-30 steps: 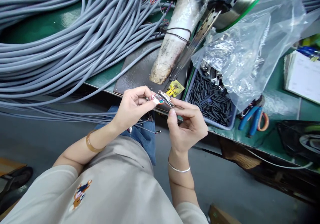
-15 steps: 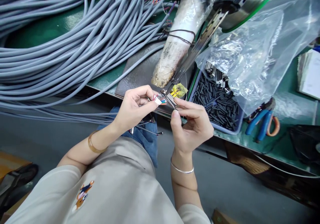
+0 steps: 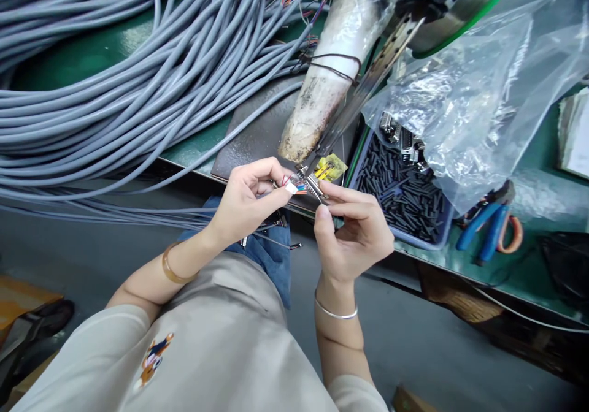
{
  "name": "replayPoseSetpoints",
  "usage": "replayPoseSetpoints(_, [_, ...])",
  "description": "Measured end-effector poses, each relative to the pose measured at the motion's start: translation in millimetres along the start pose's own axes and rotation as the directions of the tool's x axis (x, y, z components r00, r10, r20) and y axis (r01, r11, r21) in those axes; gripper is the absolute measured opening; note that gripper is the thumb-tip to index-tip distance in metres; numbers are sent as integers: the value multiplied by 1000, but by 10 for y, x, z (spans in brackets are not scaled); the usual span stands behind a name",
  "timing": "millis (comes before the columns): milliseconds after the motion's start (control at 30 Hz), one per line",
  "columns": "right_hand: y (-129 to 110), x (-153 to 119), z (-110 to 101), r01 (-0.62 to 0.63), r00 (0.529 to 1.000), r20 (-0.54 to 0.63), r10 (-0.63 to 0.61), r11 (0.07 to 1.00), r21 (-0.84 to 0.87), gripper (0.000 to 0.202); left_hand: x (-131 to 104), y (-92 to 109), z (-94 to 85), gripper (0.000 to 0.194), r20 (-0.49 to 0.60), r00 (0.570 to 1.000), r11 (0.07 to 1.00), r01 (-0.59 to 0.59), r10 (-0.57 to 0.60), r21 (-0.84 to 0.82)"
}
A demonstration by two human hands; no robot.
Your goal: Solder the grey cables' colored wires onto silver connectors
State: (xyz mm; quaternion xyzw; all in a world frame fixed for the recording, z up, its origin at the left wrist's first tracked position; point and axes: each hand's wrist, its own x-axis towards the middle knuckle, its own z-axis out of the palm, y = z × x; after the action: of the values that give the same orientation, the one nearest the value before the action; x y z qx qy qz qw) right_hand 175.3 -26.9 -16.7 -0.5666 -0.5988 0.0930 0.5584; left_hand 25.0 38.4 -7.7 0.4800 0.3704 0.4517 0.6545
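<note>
Pliers (image 3: 496, 228), bin (image 3: 445, 233): shifted rightward in view. Left hand (image 3: 251, 197): pinching wires (image 3: 301, 188) beside connector (image 3: 314, 185). Right hand (image 3: 354, 234): thumb and finger gripping thin strand (image 3: 321, 201).

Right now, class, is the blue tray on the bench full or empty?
The blue tray is not empty: black pieces cover its visible floor. How deep they lie cannot be told.
</note>
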Motion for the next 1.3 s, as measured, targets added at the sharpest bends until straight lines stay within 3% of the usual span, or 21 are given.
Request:
replayPoseSetpoints(433, [-40, 57, 13, 69, 997, -38, -70, 997, -36, 10, 1, 65, 13, 21, -6, 1000, 1000, 7, -7, -5])
replayPoseSetpoints(700, [30, 39, 33, 117, 993, -20, -118, 993, -30, 15, 23, 72, 13, 24, -3, 998, 995, 69, -69, -71])
replayPoseSetpoints(1067, [-40, 88, 35, 135, 990, -37, -138, 988, -78, 15, 14, 135, 16, 22, 9, 999, 998, 39, -39, -41])
replayPoseSetpoints(1300, [11, 12, 33, 216, 975, -6, -220, 962, -166, 17, 12, 83, 1, 19, -15, 998, 998, 61, -61, -9])
